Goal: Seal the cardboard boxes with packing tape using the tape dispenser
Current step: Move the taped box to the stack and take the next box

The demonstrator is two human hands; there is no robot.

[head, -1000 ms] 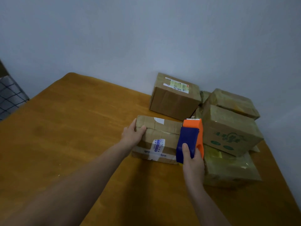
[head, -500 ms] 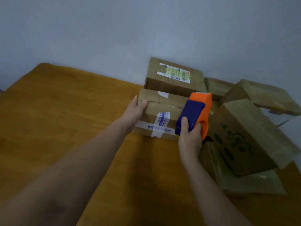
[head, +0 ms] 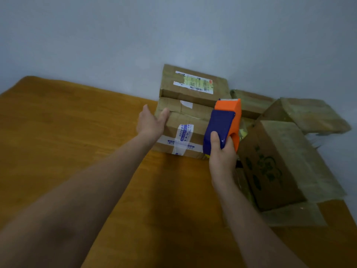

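Small cardboard box (head: 190, 120) banded with printed white tape (head: 184, 133), flaps seemingly closed, blue-and-orange tape dispenser (head: 224, 122) held upright at its right end, labelled box (head: 193, 93) just behind.

A barcoded label (head: 194, 84) on the rear box (head: 220, 88), blue-printed tape (head: 184, 132) and green print (head: 265, 168), all too blurred to read.

The tape dispenser (head: 224, 124) is orange and dark blue. Left of it, the small cardboard box (head: 197, 130) is brown, with white tape (head: 184, 133) printed blue. Behind it, the labelled box (head: 220, 88) bears a white label (head: 195, 84) with a yellow-green band. Right of it, the large box (head: 274, 163) shows green print.
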